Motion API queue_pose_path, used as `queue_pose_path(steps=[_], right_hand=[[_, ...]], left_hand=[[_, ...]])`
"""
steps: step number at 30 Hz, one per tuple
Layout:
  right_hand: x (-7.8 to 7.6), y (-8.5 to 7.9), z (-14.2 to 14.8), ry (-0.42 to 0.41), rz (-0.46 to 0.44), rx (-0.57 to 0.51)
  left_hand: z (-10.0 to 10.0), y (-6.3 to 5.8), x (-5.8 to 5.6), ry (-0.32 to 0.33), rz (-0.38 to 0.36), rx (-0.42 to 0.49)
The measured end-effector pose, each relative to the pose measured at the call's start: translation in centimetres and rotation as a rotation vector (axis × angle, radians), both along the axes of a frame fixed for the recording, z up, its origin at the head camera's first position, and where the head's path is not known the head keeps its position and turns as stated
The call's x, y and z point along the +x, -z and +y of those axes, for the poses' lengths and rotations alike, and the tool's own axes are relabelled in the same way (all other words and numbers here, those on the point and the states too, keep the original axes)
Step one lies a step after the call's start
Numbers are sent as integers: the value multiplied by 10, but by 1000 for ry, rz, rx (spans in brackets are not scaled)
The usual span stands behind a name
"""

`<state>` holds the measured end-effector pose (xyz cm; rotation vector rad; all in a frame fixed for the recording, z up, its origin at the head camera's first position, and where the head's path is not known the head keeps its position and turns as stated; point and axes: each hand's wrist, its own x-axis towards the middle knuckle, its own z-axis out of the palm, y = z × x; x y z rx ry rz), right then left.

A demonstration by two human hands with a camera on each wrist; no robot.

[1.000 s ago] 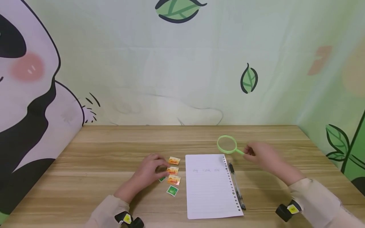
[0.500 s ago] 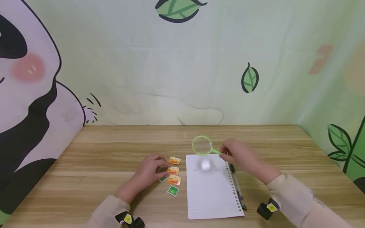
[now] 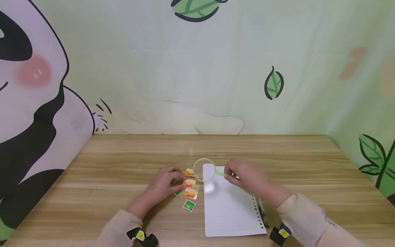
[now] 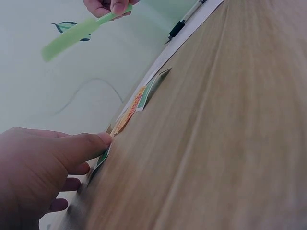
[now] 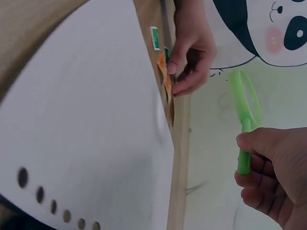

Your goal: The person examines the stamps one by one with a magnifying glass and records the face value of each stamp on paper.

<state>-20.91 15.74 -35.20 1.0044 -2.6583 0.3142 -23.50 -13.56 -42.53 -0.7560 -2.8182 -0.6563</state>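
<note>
My right hand [image 3: 250,176] pinches the handle of a light green magnifying glass [image 5: 245,117] between thumb and fingers. The lens is raised above the table, overlapping the top left corner of a lined sheet of paper [image 3: 232,216] in the head view. My left hand [image 3: 163,182] rests on the table, its fingertips at the left edges of small orange stamps [image 3: 191,194] lined up in a column. Below these lies a green stamp [image 3: 189,205]; another green one [image 3: 178,192] is partly hidden by the left thumb. Faint handwriting shows near the sheet's top.
A black and clear pen [image 3: 264,216] lies along the sheet's punched right edge, partly covered by my right arm in the head view. Behind the wooden table [image 3: 123,151] stands a backdrop with a panda and leaves.
My right hand has carried the magnifying glass leftward, from right of the sheet's top to over its left corner beside the stamps. My left hand has stayed in place.
</note>
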Motion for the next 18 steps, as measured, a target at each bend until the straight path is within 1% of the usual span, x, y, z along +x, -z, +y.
queue_pose_path(steps=[4, 7, 10, 15, 18], right_hand=[[4, 8, -5, -31, 78, 1], [7, 13, -9, -39, 115, 7], [9, 17, -14, -48, 161, 23], [11, 21, -20, -56, 194, 49], [10, 23, -22, -58, 189, 62]], left_hand=[[0, 0, 0, 10, -1, 9], [0, 0, 0, 18, 10, 14], [-1, 0, 0, 33, 41, 12], [-2, 1, -1, 47, 72, 1], [-2, 1, -1, 42, 62, 0]])
